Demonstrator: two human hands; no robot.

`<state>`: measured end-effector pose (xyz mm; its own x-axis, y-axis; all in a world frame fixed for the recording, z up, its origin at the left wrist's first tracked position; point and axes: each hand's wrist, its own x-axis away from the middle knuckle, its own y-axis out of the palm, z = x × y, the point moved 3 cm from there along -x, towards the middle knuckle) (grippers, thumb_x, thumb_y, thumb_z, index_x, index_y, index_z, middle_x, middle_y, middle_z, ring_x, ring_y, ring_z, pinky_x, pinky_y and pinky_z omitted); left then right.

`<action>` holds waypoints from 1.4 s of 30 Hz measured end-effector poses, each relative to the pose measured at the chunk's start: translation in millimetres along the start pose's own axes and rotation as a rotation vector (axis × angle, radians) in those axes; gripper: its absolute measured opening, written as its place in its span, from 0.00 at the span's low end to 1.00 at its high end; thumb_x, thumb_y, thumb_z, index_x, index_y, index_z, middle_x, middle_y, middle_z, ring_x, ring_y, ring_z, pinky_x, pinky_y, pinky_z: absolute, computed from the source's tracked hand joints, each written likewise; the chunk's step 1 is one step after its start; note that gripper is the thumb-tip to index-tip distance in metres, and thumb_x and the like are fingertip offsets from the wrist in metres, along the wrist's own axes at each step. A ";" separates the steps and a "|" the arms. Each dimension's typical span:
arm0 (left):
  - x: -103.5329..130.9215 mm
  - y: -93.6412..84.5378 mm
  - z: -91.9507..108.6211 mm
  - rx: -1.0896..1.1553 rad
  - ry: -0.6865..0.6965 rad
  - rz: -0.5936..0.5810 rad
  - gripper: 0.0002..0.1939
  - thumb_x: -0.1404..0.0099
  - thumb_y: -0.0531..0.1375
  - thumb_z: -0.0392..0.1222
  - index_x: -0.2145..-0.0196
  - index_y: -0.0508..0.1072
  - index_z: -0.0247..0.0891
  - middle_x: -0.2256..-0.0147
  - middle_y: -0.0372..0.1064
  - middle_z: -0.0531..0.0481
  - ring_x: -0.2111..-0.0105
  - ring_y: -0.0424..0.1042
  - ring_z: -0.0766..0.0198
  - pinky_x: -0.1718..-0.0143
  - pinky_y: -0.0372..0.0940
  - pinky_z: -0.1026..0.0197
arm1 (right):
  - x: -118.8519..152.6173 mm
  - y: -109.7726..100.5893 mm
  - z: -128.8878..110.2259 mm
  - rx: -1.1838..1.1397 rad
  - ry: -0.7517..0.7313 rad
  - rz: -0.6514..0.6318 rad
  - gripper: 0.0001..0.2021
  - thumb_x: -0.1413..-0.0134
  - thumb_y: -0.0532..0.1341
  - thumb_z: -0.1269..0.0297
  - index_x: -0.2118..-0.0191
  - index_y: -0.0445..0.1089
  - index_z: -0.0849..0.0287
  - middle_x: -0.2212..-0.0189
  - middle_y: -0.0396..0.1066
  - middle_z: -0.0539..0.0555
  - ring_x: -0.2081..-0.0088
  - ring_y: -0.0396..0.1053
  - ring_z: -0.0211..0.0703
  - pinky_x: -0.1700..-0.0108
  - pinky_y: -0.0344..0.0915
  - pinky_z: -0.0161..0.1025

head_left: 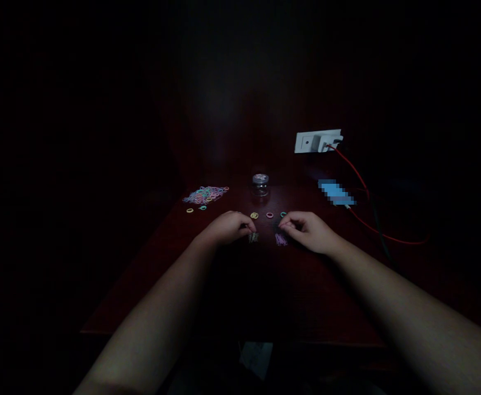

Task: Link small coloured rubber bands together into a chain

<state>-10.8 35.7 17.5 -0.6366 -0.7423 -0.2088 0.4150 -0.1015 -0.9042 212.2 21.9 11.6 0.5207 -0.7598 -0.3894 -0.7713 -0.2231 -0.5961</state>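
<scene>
My left hand (233, 227) is curled above the table, fingertips pressed together beside a small pile of pale, greenish bits (253, 237). What those fingertips hold, if anything, is too small to make out. My right hand (307, 230) is closed in a pinch just above a small pile of purple strips (281, 239); its contents cannot be made out either. Between and beyond the hands lie yellow elastic bands (254, 215), a pink elastic band (269, 215) and a teal elastic band (283, 214), which sits right by my right fingertips.
A heap of mixed coloured bands (206, 195) lies at the back left of the dark red table (150, 280). Behind the bands stands a clear lidded jar (260, 185). At right are a phone (336, 192), a red cable (362, 178) and a wall socket (306, 142).
</scene>
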 end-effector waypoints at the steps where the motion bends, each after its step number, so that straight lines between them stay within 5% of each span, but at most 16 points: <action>1: -0.6 0.7 0.1 -0.009 0.005 -0.004 0.08 0.41 0.59 0.36 0.65 0.78 0.43 0.67 0.77 0.53 0.67 0.74 0.66 0.62 0.62 0.66 | 0.0 -0.1 -0.4 0.004 0.001 0.002 0.12 0.44 0.58 0.57 0.68 0.71 0.62 0.77 0.66 0.51 0.75 0.61 0.36 0.72 0.59 0.34; 10: 2.6 -3.7 9.7 -0.059 -0.028 0.091 0.20 0.44 0.54 0.27 0.58 0.77 0.43 0.57 0.74 0.51 0.55 0.71 0.61 0.50 0.62 0.59 | -0.5 0.0 3.7 -0.012 0.007 0.008 0.12 0.45 0.58 0.58 0.67 0.71 0.62 0.76 0.68 0.52 0.74 0.62 0.37 0.71 0.60 0.35; 15: 4.6 -1.3 18.8 -0.049 -0.042 0.043 0.22 0.46 0.54 0.27 0.57 0.76 0.42 0.58 0.72 0.48 0.58 0.71 0.61 0.54 0.64 0.60 | -0.9 -1.0 0.8 0.015 0.003 0.018 0.11 0.45 0.58 0.58 0.67 0.72 0.62 0.75 0.68 0.52 0.73 0.63 0.38 0.70 0.61 0.35; 22: -0.7 13.1 18.7 -0.046 0.014 -0.057 0.23 0.47 0.53 0.24 0.63 0.79 0.47 0.47 0.66 0.51 0.48 0.65 0.60 0.44 0.57 0.56 | -1.4 -1.4 0.0 0.026 -0.009 0.036 0.10 0.46 0.59 0.60 0.67 0.72 0.62 0.75 0.69 0.52 0.73 0.63 0.38 0.69 0.62 0.35; 35: -1.4 8.6 8.3 -0.098 0.004 -0.014 0.21 0.47 0.52 0.24 0.64 0.78 0.42 0.53 0.71 0.52 0.49 0.66 0.62 0.44 0.58 0.57 | -1.2 -4.9 0.7 0.046 0.002 0.046 0.10 0.45 0.58 0.60 0.68 0.71 0.62 0.76 0.66 0.51 0.74 0.61 0.37 0.70 0.59 0.34; 42: 2.2 7.2 6.0 -0.056 0.015 -0.072 0.24 0.48 0.52 0.23 0.59 0.77 0.42 0.52 0.69 0.49 0.50 0.67 0.63 0.46 0.61 0.59 | -2.8 -26.6 4.0 0.231 0.027 0.277 0.09 0.44 0.55 0.63 0.67 0.70 0.62 0.70 0.72 0.54 0.69 0.67 0.40 0.66 0.61 0.36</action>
<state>-5.3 29.4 12.8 -0.6733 -0.7246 -0.1475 0.3310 -0.1170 -0.9364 232.7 32.3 25.7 0.2915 -0.7887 -0.5413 -0.7769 0.1349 -0.6150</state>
